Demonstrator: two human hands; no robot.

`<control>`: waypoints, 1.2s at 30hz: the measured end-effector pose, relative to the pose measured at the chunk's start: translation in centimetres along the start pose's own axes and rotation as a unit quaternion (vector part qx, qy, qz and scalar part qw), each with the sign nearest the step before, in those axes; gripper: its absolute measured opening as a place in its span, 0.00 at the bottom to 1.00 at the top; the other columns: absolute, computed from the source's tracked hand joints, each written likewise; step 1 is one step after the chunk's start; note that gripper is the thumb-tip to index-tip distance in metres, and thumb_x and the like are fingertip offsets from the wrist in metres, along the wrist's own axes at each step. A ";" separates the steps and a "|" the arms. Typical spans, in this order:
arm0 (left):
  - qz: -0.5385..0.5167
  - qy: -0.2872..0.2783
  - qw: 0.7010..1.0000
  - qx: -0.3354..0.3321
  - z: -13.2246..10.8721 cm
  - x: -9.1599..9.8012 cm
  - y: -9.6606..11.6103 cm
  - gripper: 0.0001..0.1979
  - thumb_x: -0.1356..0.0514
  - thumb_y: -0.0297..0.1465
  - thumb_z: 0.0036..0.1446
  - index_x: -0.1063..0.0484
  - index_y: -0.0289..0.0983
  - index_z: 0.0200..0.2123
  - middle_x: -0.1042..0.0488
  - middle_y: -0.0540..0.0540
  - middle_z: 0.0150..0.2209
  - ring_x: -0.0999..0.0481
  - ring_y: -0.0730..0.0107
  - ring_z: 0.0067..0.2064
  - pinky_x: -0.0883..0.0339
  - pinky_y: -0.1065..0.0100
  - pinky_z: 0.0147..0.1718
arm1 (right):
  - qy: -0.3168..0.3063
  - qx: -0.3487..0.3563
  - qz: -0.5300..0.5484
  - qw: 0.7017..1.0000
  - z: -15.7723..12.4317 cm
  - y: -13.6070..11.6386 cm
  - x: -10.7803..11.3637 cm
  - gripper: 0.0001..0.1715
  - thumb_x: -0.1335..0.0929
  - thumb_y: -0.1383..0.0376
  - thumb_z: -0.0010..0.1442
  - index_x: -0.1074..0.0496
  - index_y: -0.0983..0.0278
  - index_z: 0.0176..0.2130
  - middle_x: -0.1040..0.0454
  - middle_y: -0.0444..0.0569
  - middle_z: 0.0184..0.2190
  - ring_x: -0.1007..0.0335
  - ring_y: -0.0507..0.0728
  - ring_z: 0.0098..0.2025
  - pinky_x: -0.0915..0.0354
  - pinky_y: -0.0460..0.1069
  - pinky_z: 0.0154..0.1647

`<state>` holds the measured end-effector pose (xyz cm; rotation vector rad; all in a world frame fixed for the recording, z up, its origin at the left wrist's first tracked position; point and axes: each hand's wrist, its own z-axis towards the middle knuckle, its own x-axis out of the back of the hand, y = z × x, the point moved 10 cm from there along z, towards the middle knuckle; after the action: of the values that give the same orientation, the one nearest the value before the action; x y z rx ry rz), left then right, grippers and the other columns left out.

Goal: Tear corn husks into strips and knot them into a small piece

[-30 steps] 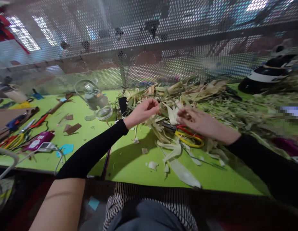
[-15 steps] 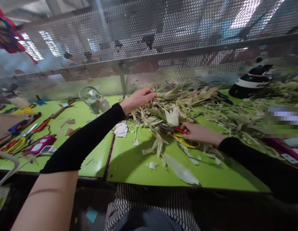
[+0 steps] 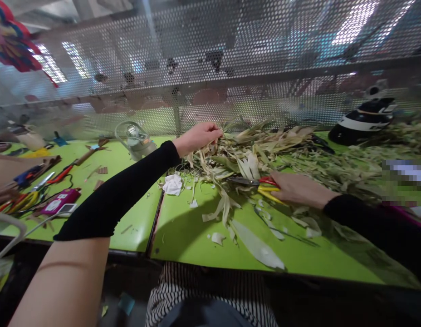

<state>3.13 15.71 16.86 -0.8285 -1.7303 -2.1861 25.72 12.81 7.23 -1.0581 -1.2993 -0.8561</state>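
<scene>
My left hand (image 3: 197, 136) reaches to the far side of a heap of pale dry husk strips (image 3: 261, 152) on the green table (image 3: 183, 234), its fingers pinched on strips at the heap's left edge. My right hand (image 3: 295, 188) lies lower right, closed round the red and yellow handles of scissors (image 3: 256, 183) whose blades point left over the husks. Both forearms wear black sleeves.
Cut husk scraps (image 3: 256, 245) lie near the front edge. A crumpled white tissue (image 3: 172, 184) sits by the table seam. A clear glass jar (image 3: 135, 140) lies on its side. Tools and a pink device (image 3: 59, 202) crowd the left. A perforated metal screen (image 3: 210, 68) backs the table.
My left hand moved from the middle of the heap up to its far left edge. My right hand dropped onto the scissors, gripped the handles and lifted them slightly.
</scene>
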 end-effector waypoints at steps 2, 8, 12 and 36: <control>0.006 0.010 1.000 0.002 0.3 0.5 -0.3 0.15 0.43 0.25 0.69 0.34 0.37 0.27 0.33 0.52 0.26 0.41 0.77 0.25 0.48 0.68 0.29 | -0.032 -0.011 -0.009 0.999 -0.2 0.9 0.6 0.07 0.31 0.61 0.57 0.36 0.57 0.31 0.23 0.55 0.28 0.28 0.63 0.29 0.38 0.54 0.32; 0.000 0.067 0.997 0.026 1.5 2.4 -2.2 0.15 0.43 0.24 0.67 0.35 0.38 0.26 0.35 0.52 0.24 0.41 0.76 0.25 0.49 0.69 0.27 | -0.071 -0.080 -0.030 0.994 -1.8 4.2 1.8 0.18 0.34 0.48 0.62 0.35 0.57 0.29 0.23 0.57 0.26 0.31 0.63 0.25 0.41 0.56 0.31; 0.028 0.090 0.995 0.037 2.1 3.1 -3.3 0.15 0.42 0.24 0.65 0.35 0.38 0.24 0.35 0.52 0.23 0.41 0.75 0.26 0.47 0.69 0.28 | -0.076 -0.119 0.010 0.990 -2.6 5.5 1.5 0.29 0.34 0.36 0.60 0.32 0.58 0.34 0.20 0.62 0.31 0.26 0.67 0.30 0.36 0.59 0.35; 0.246 -0.055 0.959 -0.133 2.1 -3.6 2.9 0.02 0.41 0.28 0.65 0.30 0.36 0.39 0.24 0.47 0.35 0.28 0.70 0.36 0.38 0.67 0.41 | 0.012 -0.043 -0.058 0.997 -1.6 0.2 7.6 0.35 0.39 0.33 0.64 0.32 0.61 0.41 0.23 0.58 0.33 0.32 0.62 0.31 0.42 0.55 0.35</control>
<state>8.14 16.33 17.55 -1.3053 -1.1154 -2.0688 27.28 11.95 14.82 -1.0447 -1.3219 -1.0173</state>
